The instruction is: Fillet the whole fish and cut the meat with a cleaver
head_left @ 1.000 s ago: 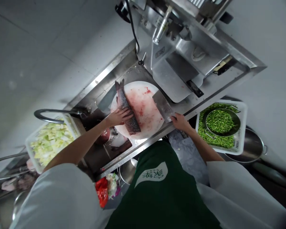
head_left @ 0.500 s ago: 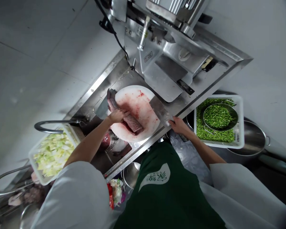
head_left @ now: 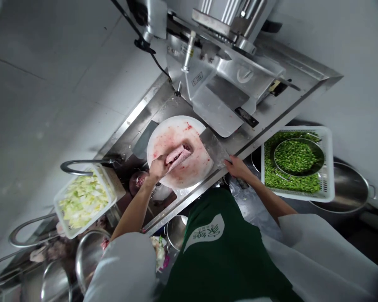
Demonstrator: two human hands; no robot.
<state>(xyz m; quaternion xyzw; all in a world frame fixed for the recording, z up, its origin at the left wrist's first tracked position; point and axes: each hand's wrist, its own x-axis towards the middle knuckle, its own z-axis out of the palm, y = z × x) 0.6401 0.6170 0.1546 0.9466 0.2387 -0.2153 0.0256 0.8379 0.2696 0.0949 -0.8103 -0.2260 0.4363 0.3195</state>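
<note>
A headless fish [head_left: 180,154] lies tilted over the round white chopping board [head_left: 173,125], its pale pink belly side and cut end showing. My left hand [head_left: 159,167] is closed round the near-left end of it; the tail is hidden by the hand. Reddish smears mark the board around it. At the board's right edge my right hand [head_left: 236,167] grips the handle of a cleaver [head_left: 213,147], whose broad blade rests flat over the rim, apart from the fish.
A slicing machine [head_left: 220,84] stands on the steel counter behind the board. Right is a white basket [head_left: 329,167] of chopped greens with a strainer [head_left: 297,156]. Left are a faucet [head_left: 78,162], a basket of cut cabbage [head_left: 85,201] and a bowl [head_left: 137,182].
My left hand has turned the fish over on the board, from its dark scaly side to its paler side, and shifted to its end. My right hand and cleaver have hardly moved.
</note>
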